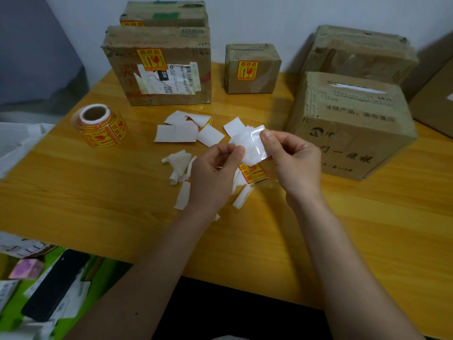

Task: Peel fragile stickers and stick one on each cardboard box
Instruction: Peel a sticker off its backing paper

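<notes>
My left hand (215,173) and my right hand (291,163) pinch a glossy white backing strip (252,148) above the wooden table (98,204); a red-and-yellow fragile sticker (252,174) hangs from its lower end. A roll of the same stickers (100,126) stands at the left. The box at back left (159,67) and the small middle box (252,68) each carry a fragile sticker, as does the box behind them (166,14). The large box on the right (353,126) and the one behind it (360,52) show no sticker on the faces I see.
Several peeled white backing scraps (181,133) lie on the table between the roll and my hands. A black phone (54,288) and papers sit on a green surface at lower left. Another cardboard box (436,94) leans at the far right edge.
</notes>
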